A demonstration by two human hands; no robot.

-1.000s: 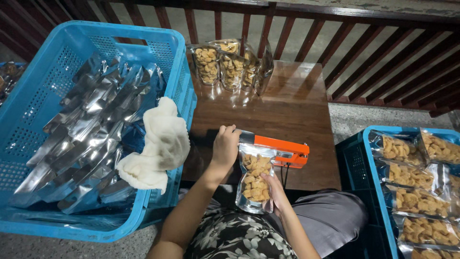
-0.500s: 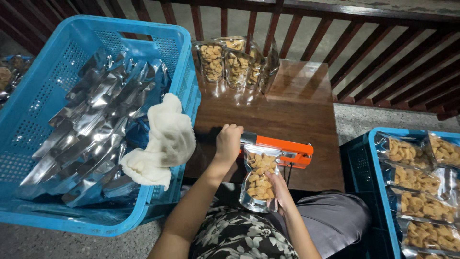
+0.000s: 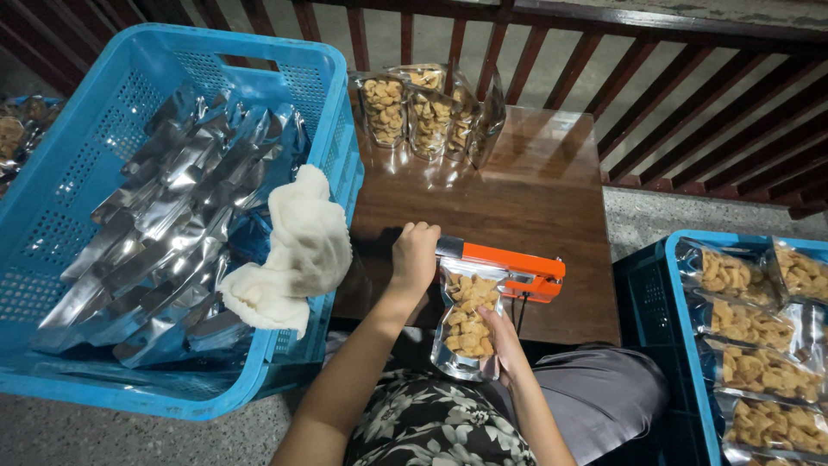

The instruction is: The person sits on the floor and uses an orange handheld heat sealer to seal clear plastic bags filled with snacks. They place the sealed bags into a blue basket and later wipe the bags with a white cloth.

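Observation:
An orange hand sealer (image 3: 509, 265) lies on the near edge of a brown wooden table (image 3: 535, 185). My left hand (image 3: 415, 256) is closed on the sealer's handle end and presses it down. My right hand (image 3: 500, 338) holds a clear pouch of fried snacks (image 3: 467, 324) from below. The pouch's top edge is clamped in the sealer's jaw and its body hangs over the table's front toward my lap.
Several filled snack pouches (image 3: 425, 110) stand at the table's far left. A blue crate (image 3: 47, 224) on the left holds empty silver pouches (image 3: 168, 229), with a white cloth (image 3: 297, 250) draped over its rim. A blue crate (image 3: 668, 302) on the right holds sealed pouches (image 3: 750, 324). A wooden railing (image 3: 681, 95) runs behind.
Both hands stay on the sealer and the pouch. Only the camera view has shifted slightly.

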